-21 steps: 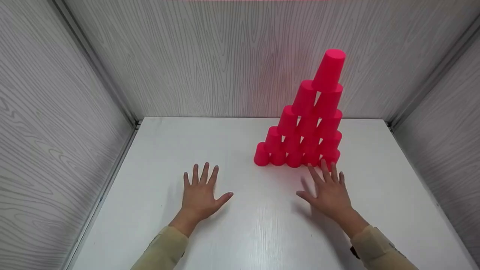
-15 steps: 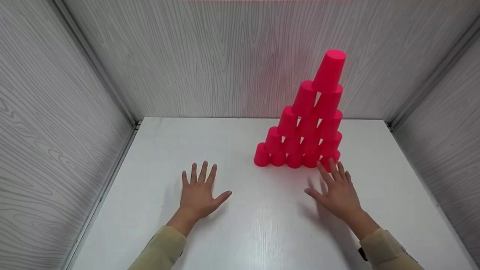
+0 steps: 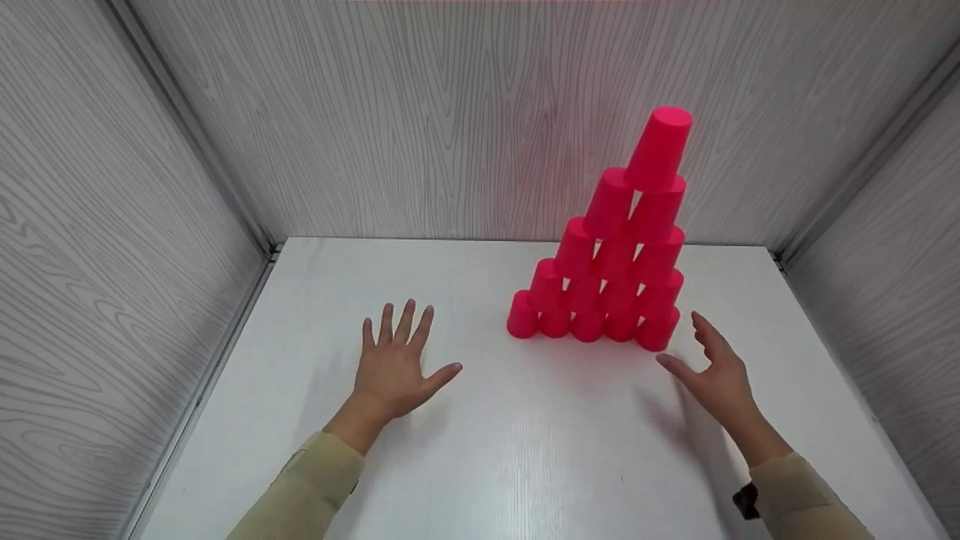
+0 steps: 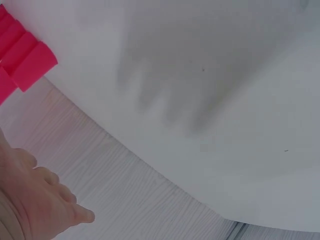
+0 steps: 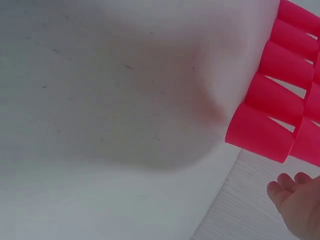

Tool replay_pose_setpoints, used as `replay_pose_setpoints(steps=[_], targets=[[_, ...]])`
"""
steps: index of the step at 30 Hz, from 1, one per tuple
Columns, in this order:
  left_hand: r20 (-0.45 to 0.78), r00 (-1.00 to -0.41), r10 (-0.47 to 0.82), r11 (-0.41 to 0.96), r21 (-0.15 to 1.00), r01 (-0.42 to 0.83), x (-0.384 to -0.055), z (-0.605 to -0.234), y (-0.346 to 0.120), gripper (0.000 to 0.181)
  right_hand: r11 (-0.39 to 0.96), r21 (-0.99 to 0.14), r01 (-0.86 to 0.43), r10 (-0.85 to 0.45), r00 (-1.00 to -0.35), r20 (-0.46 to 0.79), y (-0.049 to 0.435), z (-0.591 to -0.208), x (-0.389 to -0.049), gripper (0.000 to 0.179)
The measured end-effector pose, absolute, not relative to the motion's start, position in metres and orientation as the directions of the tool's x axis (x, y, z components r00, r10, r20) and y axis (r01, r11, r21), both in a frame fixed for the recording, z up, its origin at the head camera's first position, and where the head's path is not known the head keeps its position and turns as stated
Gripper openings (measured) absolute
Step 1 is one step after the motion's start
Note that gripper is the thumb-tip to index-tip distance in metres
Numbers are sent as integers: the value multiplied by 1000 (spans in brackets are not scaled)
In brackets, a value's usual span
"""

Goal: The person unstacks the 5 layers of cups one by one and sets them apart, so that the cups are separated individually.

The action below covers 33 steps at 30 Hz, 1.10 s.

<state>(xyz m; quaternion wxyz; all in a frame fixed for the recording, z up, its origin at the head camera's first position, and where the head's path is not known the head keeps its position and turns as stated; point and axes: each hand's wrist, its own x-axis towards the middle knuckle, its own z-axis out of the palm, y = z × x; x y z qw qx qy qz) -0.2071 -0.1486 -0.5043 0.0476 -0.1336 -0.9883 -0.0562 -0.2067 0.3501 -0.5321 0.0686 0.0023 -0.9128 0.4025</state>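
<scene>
Upside-down pink-red cups (image 3: 616,255) stand stacked in a pyramid right of centre in the head view, with a single cup (image 3: 660,150) on top. Just right of the bottom row is my right hand (image 3: 721,379). Its thumb and fingers are spread apart and turned towards the row's rightmost cup (image 3: 658,331), without visibly touching it. Well to the left of the stack, my left hand (image 3: 394,371) is held over the table, fingers spread and holding nothing. The right wrist view shows the end cup (image 5: 260,132) close to the right fingertips (image 5: 286,181).
The white table (image 3: 495,450) carries the stack towards its back right. Grey wood-grain panels enclose it: a back wall (image 3: 420,120), a left wall (image 3: 97,285) and a right wall (image 3: 885,225).
My right hand has moved right, from in front of the stack to beside its right end, and turned to face the cups. My left hand has shifted slightly forward. The cups keep their arrangement.
</scene>
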Motion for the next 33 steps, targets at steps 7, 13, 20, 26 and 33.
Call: replay_pose_setpoints(steps=[7, 13, 20, 26, 33], targets=[[150, -950, 274, 947, 129, 294, -219, -469, -145, 102, 424, -900, 103, 44, -995, -93, 369, -543, -227, 100], [212, -930, 301, 919, 196, 343, -227, -436, -137, 100, 325, -921, 214, 15, -975, -222, 379, -558, -247, 98], [245, -910, 334, 832, 377, 407, -234, -398, -124, 94, 327, -912, 246, 7, -966, -258, 383, -568, -263, 97], [282, -888, 364, 709, 535, 460, -245, -372, -110, 90, 300, -914, 274, -4, -957, -289, 384, -567, -270, 98], [324, -874, 362, 591, 645, 484, -261, -354, -91, 83, 345, -913, 218, -83, -962, -261, 385, -568, -276, 85]])
